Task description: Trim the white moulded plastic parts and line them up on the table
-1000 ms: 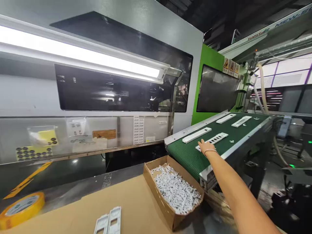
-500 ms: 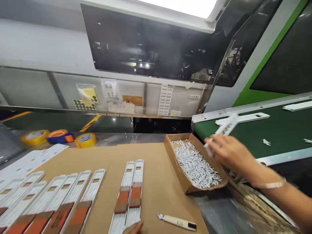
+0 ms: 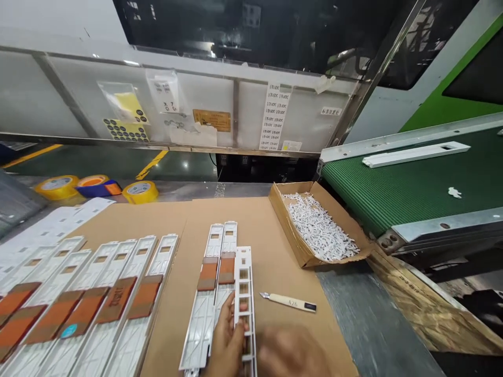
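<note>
In the lower middle, my left hand [image 3: 228, 340] grips a narrow white plastic frame [image 3: 243, 288] with a row of rectangular openings, held tilted upright. My right hand [image 3: 293, 351], smeared by motion, is low and just right of that frame; its fingers cannot be made out. Directly left of the frame lie two long white plastic panels [image 3: 196, 314], side by side, each crossed by a reddish-brown block [image 3: 207, 274]. A cream craft knife [image 3: 288, 301] marked A26 rests on the cardboard sheet [image 3: 251, 214], above my right hand.
A cardboard box [image 3: 285, 230] of small white plastic scraps [image 3: 322, 225] stands behind the knife. On the green conveyor [image 3: 361, 193] lie a white strip [image 3: 416, 154] and a scrap [image 3: 455, 192]. Several more panels [image 3: 129, 303] are at left, with tape rolls [image 3: 140, 192] behind.
My right hand has come from beside the conveyor, where it held a white plastic piece, down to the lower middle. My left hand has gone from the panels to gripping the slotted frame. The view tilted down.
</note>
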`<state>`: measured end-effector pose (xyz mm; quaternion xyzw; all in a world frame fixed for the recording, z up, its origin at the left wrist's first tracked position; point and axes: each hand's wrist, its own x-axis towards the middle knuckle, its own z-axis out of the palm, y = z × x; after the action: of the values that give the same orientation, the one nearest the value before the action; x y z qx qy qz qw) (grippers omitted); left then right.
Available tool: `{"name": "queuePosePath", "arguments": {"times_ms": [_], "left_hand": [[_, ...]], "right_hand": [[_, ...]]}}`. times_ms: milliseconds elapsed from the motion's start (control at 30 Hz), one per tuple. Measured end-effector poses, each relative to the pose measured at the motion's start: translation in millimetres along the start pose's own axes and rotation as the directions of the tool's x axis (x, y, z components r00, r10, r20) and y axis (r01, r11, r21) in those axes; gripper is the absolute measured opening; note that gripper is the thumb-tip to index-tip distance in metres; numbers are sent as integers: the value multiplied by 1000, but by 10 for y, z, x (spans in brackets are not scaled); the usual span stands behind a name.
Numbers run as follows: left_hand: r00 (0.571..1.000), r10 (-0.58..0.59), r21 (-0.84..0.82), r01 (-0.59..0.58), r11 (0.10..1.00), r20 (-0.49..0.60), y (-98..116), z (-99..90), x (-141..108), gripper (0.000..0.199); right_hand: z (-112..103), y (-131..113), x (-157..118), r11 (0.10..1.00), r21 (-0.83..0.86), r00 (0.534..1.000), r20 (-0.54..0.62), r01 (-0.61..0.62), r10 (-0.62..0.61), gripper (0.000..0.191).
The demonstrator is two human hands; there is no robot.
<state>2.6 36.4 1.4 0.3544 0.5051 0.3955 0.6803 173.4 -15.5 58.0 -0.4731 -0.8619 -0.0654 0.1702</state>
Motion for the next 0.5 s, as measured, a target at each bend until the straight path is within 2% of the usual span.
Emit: {"name": "queuePosePath", "arguments": {"times_ms": [67,133,267,367,500], "left_hand": [[1000,20,38,-20,999,7,-217,-37,-71,70],[996,87,109,-88,990,13,-408,-32,-140,65],[987,151,229,-161,960,60,-630,-9,-245,57],[984,150,348,-174,921,95,-679,-37,-315,59],[978,180,493,-210,845,108,-740,-21,-433,56]], "right_hand": [[161,229,29,982,-46,983,-7,-182,182,26],[336,412,67,944,-88,947,0,-319,320,28],[583,563,72,901,-122,904,49,-416,424,16],[611,621,-16,850,-143,856,32,-507,516,17],[519,704,-155,773,-114,778,-3,-624,628,17]]}}
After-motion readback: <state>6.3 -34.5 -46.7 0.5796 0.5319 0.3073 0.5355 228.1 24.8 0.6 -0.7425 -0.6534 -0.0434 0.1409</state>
